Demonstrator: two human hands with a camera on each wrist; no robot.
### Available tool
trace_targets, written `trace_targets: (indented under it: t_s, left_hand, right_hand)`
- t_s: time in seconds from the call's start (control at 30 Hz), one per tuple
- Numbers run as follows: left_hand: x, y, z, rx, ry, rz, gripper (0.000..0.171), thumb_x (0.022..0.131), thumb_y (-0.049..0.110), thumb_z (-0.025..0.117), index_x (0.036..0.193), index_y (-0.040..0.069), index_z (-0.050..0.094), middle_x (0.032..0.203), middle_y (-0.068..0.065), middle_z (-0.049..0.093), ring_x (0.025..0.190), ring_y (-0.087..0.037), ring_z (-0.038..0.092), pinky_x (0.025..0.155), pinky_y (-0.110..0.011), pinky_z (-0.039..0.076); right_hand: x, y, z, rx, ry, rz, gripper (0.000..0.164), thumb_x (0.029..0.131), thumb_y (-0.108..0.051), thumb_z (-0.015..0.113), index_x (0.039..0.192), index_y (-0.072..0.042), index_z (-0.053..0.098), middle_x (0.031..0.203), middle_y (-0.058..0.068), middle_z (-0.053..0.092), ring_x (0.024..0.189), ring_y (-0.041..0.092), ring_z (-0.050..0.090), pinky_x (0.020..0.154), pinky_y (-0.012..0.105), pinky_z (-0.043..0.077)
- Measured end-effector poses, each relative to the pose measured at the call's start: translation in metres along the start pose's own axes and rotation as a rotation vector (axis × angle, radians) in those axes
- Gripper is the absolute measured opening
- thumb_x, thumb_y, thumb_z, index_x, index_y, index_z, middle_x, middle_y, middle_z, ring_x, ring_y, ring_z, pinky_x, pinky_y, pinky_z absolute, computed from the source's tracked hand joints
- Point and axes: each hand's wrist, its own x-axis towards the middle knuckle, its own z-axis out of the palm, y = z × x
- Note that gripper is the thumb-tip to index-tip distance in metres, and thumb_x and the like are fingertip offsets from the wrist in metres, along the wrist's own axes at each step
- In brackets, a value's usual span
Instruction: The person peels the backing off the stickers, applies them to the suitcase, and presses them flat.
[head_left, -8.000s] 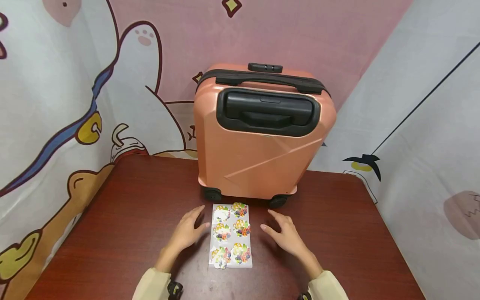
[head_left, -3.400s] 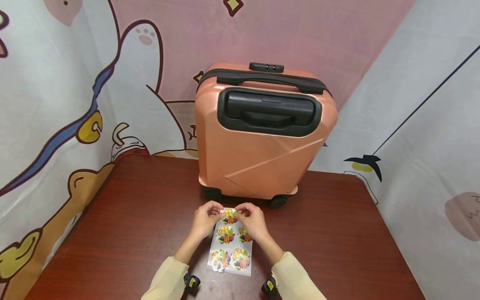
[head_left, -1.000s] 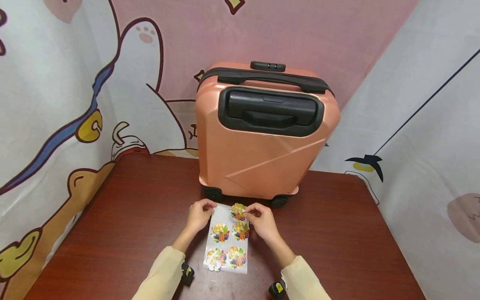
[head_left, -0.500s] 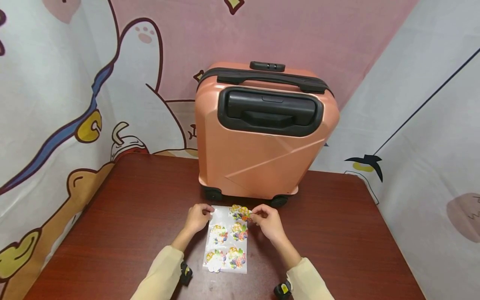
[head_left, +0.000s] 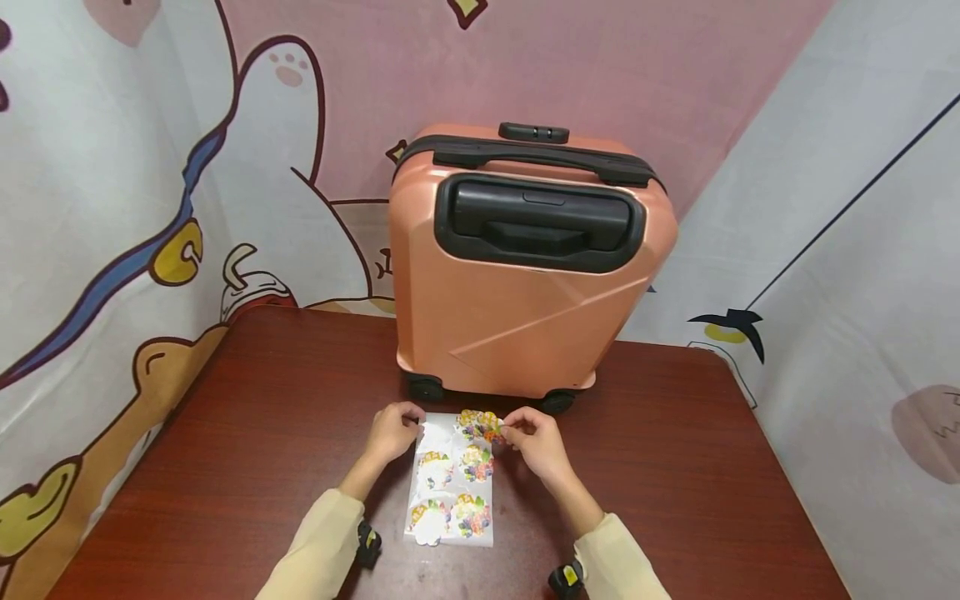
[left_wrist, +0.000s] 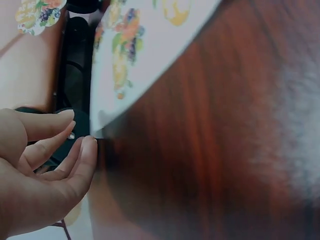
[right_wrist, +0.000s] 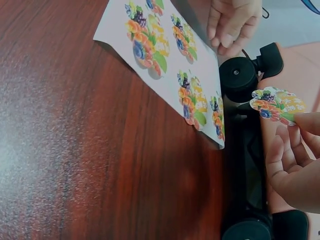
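Note:
A white sheet of fruit-print stickers (head_left: 450, 492) lies on the table in front of the suitcase, its upper left spot bare. My right hand (head_left: 540, 442) pinches one loose fruit sticker (right_wrist: 276, 106) by its edge, between thumb and finger. Seen from the head, this sticker overlaps the sheet's upper right one; the right wrist view shows it apart from the sheet. At the sheet's far left corner is my left hand (head_left: 393, 432), fingers bent and fingertips (left_wrist: 89, 145) right at that corner. Several stickers remain attached, also visible in the right wrist view.
A coral hard-shell suitcase (head_left: 517, 325) with a black handle stands upright just beyond the sheet, its wheels (head_left: 557, 402) on the dark red-brown table (head_left: 675, 467). Cartoon-print cloth (head_left: 337, 108) hangs behind the table and along both sides.
The hands were apart beside the sheet; then both worked at its upper end. The upper left sticker came off and moved right in my right hand. My left hand has lately shifted slightly left.

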Motion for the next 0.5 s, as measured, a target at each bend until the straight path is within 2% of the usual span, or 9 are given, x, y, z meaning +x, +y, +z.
trace_targets:
  t_s: [0.2,0.3,0.43,0.5]
  left_hand:
    - [0.002,0.019,-0.005,-0.027,0.008,0.046,0.013,0.077,0.004,0.068,0.09,0.001,0.066,0.079,-0.005,0.065,0.073,-0.019,0.061,0.069,-0.034,0.048]
    - [0.001,0.03,-0.006,-0.07,0.0,0.107,0.015,0.077,0.002,0.068,0.092,-0.001,0.065,0.078,-0.005,0.064,0.072,-0.02,0.061,0.068,-0.034,0.049]
    - [-0.002,0.047,-0.005,-0.142,-0.024,0.195,0.013,0.077,-0.001,0.068,0.09,-0.001,0.064,0.08,-0.007,0.064,0.073,-0.021,0.061,0.068,-0.032,0.05]
    - [-0.003,0.054,-0.005,-0.172,-0.043,0.224,0.011,0.078,-0.001,0.068,0.088,0.0,0.064,0.08,-0.007,0.065,0.074,-0.02,0.061,0.068,-0.029,0.051]
  right_hand:
    - [0.001,-0.005,0.001,0.003,-0.011,-0.018,0.005,0.078,0.011,0.06,0.083,0.011,0.059,0.072,0.024,0.058,0.059,0.014,0.054,0.054,0.025,0.046]
    - [0.002,-0.009,0.001,0.008,-0.018,-0.016,0.005,0.078,0.011,0.061,0.084,0.011,0.06,0.072,0.021,0.059,0.059,0.014,0.054,0.054,0.024,0.046]
    - [0.003,-0.015,0.003,0.023,-0.041,-0.02,0.005,0.078,0.012,0.06,0.083,0.012,0.059,0.073,0.026,0.059,0.059,0.013,0.054,0.053,0.021,0.045]
    - [0.006,-0.01,0.004,0.036,-0.047,-0.026,0.005,0.078,0.011,0.062,0.082,0.011,0.06,0.073,0.026,0.059,0.059,0.017,0.056,0.054,0.024,0.046]
